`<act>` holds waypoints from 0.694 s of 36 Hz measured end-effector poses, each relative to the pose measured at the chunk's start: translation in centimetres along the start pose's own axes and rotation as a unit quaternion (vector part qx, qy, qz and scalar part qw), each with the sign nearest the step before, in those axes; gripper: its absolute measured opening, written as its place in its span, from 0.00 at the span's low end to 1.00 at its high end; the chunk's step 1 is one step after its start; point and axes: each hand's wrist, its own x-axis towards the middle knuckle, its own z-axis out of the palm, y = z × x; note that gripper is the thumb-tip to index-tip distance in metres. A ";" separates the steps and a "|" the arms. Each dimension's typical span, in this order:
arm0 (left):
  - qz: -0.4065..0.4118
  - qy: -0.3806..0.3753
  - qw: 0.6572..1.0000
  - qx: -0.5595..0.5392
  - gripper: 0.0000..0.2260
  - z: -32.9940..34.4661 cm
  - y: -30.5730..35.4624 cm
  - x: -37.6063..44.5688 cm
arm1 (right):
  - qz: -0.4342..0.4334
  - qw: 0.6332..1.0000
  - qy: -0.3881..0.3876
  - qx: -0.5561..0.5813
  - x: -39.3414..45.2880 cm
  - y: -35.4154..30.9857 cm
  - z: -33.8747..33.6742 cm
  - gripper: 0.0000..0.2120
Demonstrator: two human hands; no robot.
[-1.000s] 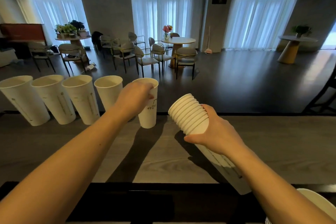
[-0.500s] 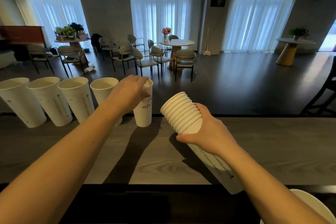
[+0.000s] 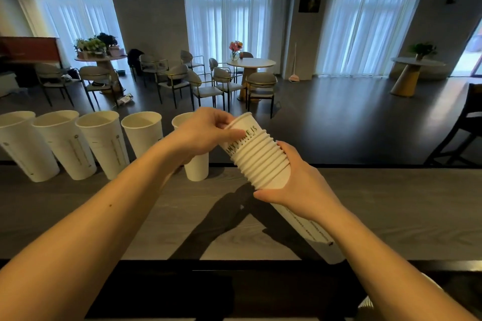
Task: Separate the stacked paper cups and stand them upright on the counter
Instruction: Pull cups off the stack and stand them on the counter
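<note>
Your right hand (image 3: 300,187) holds the stack of paper cups (image 3: 260,161) above the grey wooden surface (image 3: 391,211), its grip closed around the ribbed band of rims, thumb underneath and fingers (image 3: 285,148) over the far side. The stack lies tilted, mouths pointing up and to the left, base slanting down toward the near right edge of the surface.

Your left hand (image 3: 206,130) is at the mouth end of the stack, its grip closed on the top cup (image 3: 241,126), the one with dark lettering on its wall. The thumb lies along that cup's side and the fingers curl over the rim. This cup stands out past the other rims but is partly nested in the stack.

Five separated cups stand upright in a row along the far edge of the surface, to your left: first cup (image 3: 24,146), second cup (image 3: 65,143), third cup (image 3: 104,143), fourth cup (image 3: 143,133) and fifth cup (image 3: 197,167). The fifth is partly hidden behind your left wrist and stands nearest to the stack. None of them touches either hand.

At the bottom right corner another ribbed white object (image 3: 366,303) shows, too cut off to identify.
</note>
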 end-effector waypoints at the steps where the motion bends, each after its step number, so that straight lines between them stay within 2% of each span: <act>1: 0.001 0.025 1.000 0.004 0.04 -0.3 0.1 0.4 | 0.005 1.000 0.002 -0.007 0.0 0.5 -0.2 0.51; 4: 0.038 0.141 0.989 0.023 0.02 -1.3 0.3 1.8 | 0.032 0.999 0.008 -0.016 -0.1 1.8 -0.9 0.51; 6: 0.075 0.204 0.972 0.084 0.06 -1.2 0.5 2.7 | 0.063 0.998 0.012 -0.027 -0.1 2.7 -1.5 0.51; 7: 0.085 0.210 0.965 0.133 0.07 -0.8 0.4 3.1 | 0.077 0.996 0.013 -0.033 -0.1 3.1 -1.7 0.51; 13: 0.105 0.086 0.928 0.347 0.04 4.0 -2.9 5.0 | 0.089 0.995 0.019 -0.030 0.2 4.2 -1.9 0.51; 16: 0.127 0.087 0.903 0.401 0.05 5.0 -4.2 5.6 | 0.079 0.996 0.020 -0.019 0.5 4.3 -1.9 0.50; 25: 0.141 0.103 0.881 0.440 0.10 5.2 -4.6 6.7 | 0.068 0.997 0.026 -0.003 1.2 4.7 -1.6 0.52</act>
